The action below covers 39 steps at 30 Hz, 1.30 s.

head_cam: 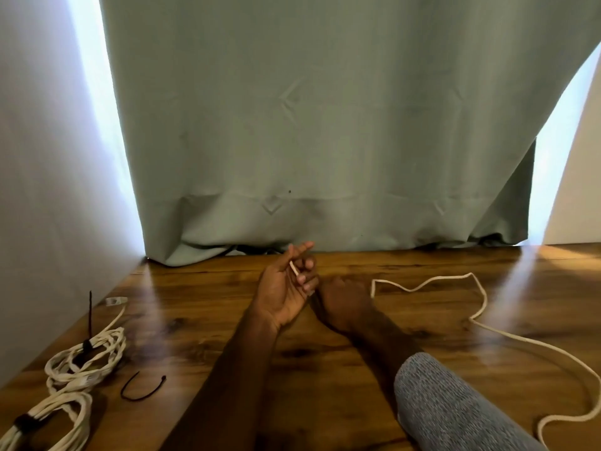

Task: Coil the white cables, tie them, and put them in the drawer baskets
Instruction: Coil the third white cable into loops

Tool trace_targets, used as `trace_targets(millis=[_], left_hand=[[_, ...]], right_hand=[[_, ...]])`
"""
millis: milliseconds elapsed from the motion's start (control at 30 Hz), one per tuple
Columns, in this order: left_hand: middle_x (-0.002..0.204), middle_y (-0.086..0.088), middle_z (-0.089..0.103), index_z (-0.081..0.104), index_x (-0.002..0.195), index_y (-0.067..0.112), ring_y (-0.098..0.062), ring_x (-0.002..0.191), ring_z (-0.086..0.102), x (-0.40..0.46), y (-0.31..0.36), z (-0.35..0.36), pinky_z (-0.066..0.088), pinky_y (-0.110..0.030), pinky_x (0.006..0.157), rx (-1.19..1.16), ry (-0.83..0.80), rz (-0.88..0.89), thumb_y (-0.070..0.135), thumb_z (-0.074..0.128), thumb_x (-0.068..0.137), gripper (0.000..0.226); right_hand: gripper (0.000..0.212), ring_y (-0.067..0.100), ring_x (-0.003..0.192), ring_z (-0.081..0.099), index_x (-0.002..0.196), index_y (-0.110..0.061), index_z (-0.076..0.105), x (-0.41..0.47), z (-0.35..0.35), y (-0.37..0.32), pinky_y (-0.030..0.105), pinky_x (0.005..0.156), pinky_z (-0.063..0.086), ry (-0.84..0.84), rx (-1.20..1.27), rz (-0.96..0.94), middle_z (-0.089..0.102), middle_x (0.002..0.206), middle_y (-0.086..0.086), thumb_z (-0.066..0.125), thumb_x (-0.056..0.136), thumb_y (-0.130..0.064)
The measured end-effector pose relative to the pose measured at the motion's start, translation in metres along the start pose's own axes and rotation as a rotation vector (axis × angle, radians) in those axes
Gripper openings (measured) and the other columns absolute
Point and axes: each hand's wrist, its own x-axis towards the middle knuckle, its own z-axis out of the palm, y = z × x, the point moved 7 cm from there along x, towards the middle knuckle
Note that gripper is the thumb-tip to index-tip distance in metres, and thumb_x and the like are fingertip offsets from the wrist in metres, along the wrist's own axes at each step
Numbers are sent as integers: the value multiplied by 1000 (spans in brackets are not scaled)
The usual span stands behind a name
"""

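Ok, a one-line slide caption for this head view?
Left hand pinches a loose white cable's end beside the right hand; two tied coils lie left.

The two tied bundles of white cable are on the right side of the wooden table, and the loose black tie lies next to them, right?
Not quite. The head view shows the tied bundles of white cable on the left side of the wooden table, not the right. The loose black tie does lie next to them.

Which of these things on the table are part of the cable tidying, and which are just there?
Part of the job:
loose white cable
two coiled, tied bundles
spare black tie
left hand, pinching a cable end
right hand

Just there:
green curtain
wooden table
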Motion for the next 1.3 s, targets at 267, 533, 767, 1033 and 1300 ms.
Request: trace_targets(millis=[267, 533, 767, 1033, 1300], left_hand=[[117, -11, 71, 50, 110, 24, -28, 102, 72, 2, 21, -31, 54, -54, 88, 147, 179, 150, 27, 43, 104, 9], [61, -9, 68, 58, 110, -2, -16, 47, 63, -1, 19, -42, 51, -26, 47, 785, 223, 103, 30, 43, 105, 37], [41, -3, 34, 58, 80, 8, -12, 32, 24, -10, -25, -38, 16, -23, 46, 833, -62, -393, 67, 27, 98, 69], [39, 10, 33, 56, 72, 14, -1, 29, 28, -25, -21, -14, 16, -17, 37, 326, -399, -553, 44, 49, 94, 38], [46, 6, 26, 37, 62, 20, -7, 36, 25, -10, -24, -31, 20, -25, 44, 278, -110, -394, 42, 47, 97, 43]], right_hand=[[20, 29, 64, 66, 87, -19, 69, -11, -27, -43, 30, 52, 45, 96, -26, -352, 69, 74, 8, 75, 79, -36], [10, 15, 57, 59, 81, -24, 66, -14, -59, -25, 13, 54, 28, 223, 343, -346, 69, 67, -4, 69, 72, -19], [14, 10, 59, 63, 85, -26, 64, -6, -53, 6, 34, 53, 51, 213, 714, -207, 68, 69, -8, 76, 82, -18], [25, 15, 46, 51, 91, -14, 73, 1, -35, 13, 26, 44, 37, -19, 1054, -24, 73, 81, 16, 59, 101, -32], [21, 8, 56, 58, 86, -13, 72, 4, -37, 17, 23, 58, 44, 142, 1048, 8, 65, 61, 1, 59, 101, -17]])
